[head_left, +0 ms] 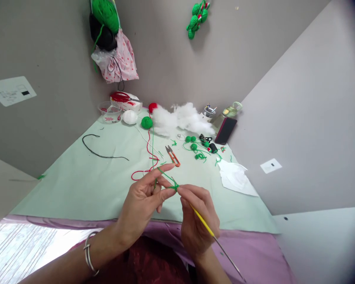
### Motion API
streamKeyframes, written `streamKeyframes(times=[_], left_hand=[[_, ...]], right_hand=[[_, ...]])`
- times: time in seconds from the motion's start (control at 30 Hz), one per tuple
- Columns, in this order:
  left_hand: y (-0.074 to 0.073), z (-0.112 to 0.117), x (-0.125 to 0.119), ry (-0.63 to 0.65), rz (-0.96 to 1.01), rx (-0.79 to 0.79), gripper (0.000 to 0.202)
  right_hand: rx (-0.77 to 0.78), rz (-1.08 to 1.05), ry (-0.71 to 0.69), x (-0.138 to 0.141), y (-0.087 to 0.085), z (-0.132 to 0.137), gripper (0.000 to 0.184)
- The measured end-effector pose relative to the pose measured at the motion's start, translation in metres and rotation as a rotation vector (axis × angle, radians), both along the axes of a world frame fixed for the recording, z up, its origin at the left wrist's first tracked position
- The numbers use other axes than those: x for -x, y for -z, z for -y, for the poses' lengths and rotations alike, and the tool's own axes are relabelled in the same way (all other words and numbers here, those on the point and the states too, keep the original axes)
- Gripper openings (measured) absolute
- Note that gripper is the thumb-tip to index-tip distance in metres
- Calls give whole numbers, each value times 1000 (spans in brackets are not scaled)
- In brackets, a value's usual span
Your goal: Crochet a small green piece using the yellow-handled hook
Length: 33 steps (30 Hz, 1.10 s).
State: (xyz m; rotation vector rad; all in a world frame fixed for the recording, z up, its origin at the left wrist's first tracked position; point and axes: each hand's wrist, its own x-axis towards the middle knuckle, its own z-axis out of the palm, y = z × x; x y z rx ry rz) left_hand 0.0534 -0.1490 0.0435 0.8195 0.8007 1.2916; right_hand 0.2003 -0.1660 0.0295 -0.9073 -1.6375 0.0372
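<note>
My left hand [143, 199] is closed in a pinch on a small loop of green yarn [175, 185], its index finger stretched out with a strand running over it. Fingertips of my right hand [199, 217] meet the yarn from the other side. A crochet hook [205, 225] with a yellow grip lies in my right hand, its bare metal end slanting down toward me. Whether its tip sits inside the loop is hidden by the fingers. From my left hand the strand leads back toward a green yarn ball [147, 122].
Orange thread snips [173, 156] lie just beyond my hands. Behind them are white stuffing [180, 120], a white yarn ball [129, 117] and a red yarn ball [152, 107]. Small green crocheted balls [193, 146], a phone [226, 130] and torn white paper [236, 177] are at the right.
</note>
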Motion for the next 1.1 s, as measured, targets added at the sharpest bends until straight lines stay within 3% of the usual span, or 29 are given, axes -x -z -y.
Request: streamKeyframes(times=[0.17, 0.3, 0.5, 0.6, 0.67, 0.77, 0.93, 1.1], left_hand=[[-7, -4, 4, 117, 83, 113, 88], [-8, -8, 7, 190, 118, 153, 93], [-5, -5, 4, 153, 59, 112, 103], [-4, -3, 1, 171, 106, 135, 96], [-5, -4, 2, 244, 189, 213, 84], [-6, -8, 8, 276, 280, 288, 62], [-7, -9, 9, 233, 269, 213, 43], [-2, -3, -2, 207, 131, 123, 45]], right_hand=[[-77, 28, 18, -1, 2, 3, 38], [-109, 43, 19, -2, 12, 5, 43], [166, -66, -128, -7, 2, -2, 31], [-4, 104, -17, -7, 9, -6, 40], [-54, 60, -19, -7, 13, -8, 41], [120, -188, -99, -10, 10, -10, 30], [369, -627, -320, -11, -4, -14, 18], [475, -608, -370, -8, 2, -15, 14]])
